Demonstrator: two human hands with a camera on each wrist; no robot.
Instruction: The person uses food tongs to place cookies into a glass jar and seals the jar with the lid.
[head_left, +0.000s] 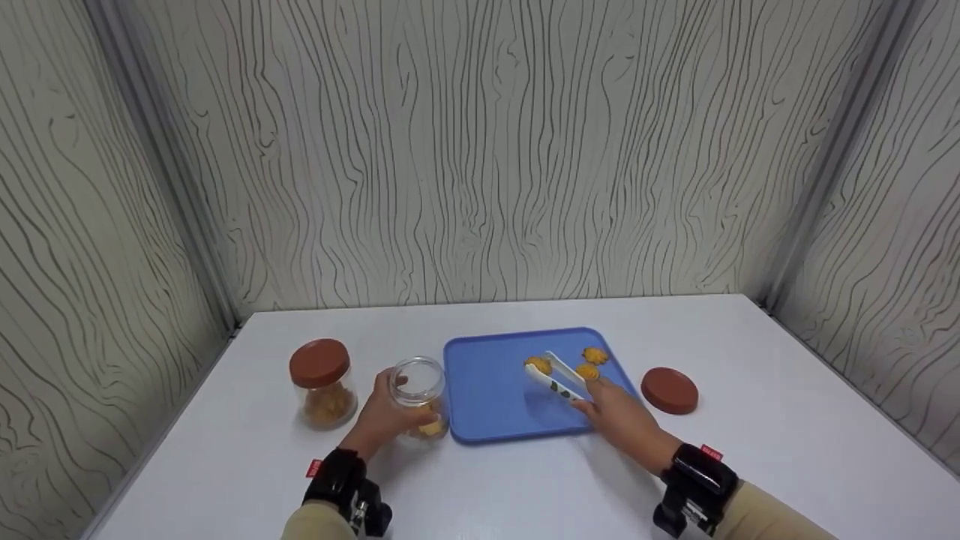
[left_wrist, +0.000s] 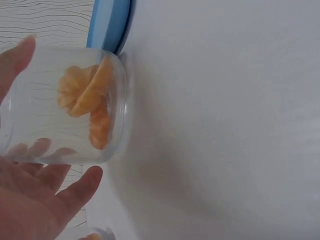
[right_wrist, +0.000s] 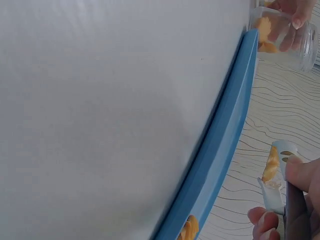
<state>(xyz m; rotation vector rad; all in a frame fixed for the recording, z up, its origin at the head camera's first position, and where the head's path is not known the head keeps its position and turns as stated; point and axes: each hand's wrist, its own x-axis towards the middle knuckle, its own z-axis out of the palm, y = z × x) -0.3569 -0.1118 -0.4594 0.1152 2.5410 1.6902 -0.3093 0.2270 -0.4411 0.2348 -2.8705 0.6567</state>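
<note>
My left hand (head_left: 392, 411) grips a clear jar (head_left: 418, 382) without a lid, just left of the blue tray (head_left: 484, 427). A few swirled golden cookies (left_wrist: 82, 90) lie at the jar's bottom. With my right hand (head_left: 619, 415) I hold white tongs (head_left: 559, 388) with a dark leaf-like pattern over the tray. Between the tong tips is one cookie (head_left: 538, 364), raised above the tray, also seen in the right wrist view as a cookie (right_wrist: 270, 165). Two more cookies, one at the back (head_left: 595, 355) and another nearer (head_left: 587, 372), lie on the tray's right side.
A second jar (head_left: 324, 401) with a reddish-brown lid (head_left: 320, 363) stands at the left, cookies inside. Another reddish-brown lid (head_left: 670, 390) lies right of the tray. The white table (head_left: 495, 495) meets wood-grain patterned panels (head_left: 480, 150) at the back.
</note>
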